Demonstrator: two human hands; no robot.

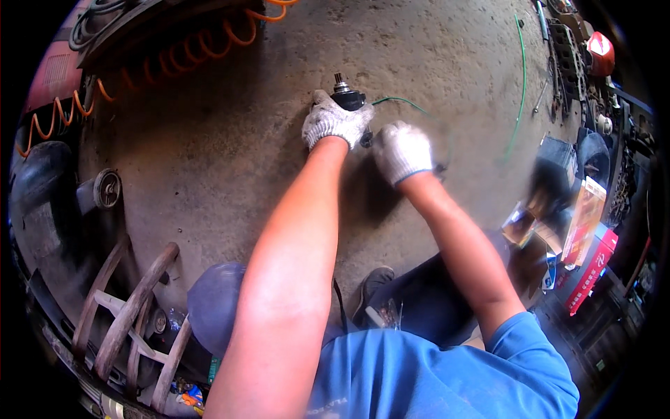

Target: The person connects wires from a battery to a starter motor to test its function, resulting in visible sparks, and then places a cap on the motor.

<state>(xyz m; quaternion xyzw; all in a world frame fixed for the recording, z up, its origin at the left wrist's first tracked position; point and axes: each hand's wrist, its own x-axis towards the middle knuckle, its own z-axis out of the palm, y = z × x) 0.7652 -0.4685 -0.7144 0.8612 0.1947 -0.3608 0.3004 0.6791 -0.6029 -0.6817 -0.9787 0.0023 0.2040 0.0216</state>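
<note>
My left hand (336, 120), in a white knitted glove, is wrapped round a black cylindrical machine part (349, 100) low over the concrete floor. A toothed metal shaft (340, 84) sticks up out of the part's far end. My right hand (403, 150), gloved the same way, is closed just to the right of it, slightly blurred. A dark bit shows beside its wrist; what the fingers hold is hidden. A thin green cord (401, 100) runs from beside the black part out to the right.
An orange coiled air hose (202, 52) hangs at the upper left. A wooden stool (132, 314) lies at the lower left, near a small wheel (107, 188). Cardboard boxes (585, 220) and tools crowd the right side. A green line (522, 84) lies on the floor (447, 56).
</note>
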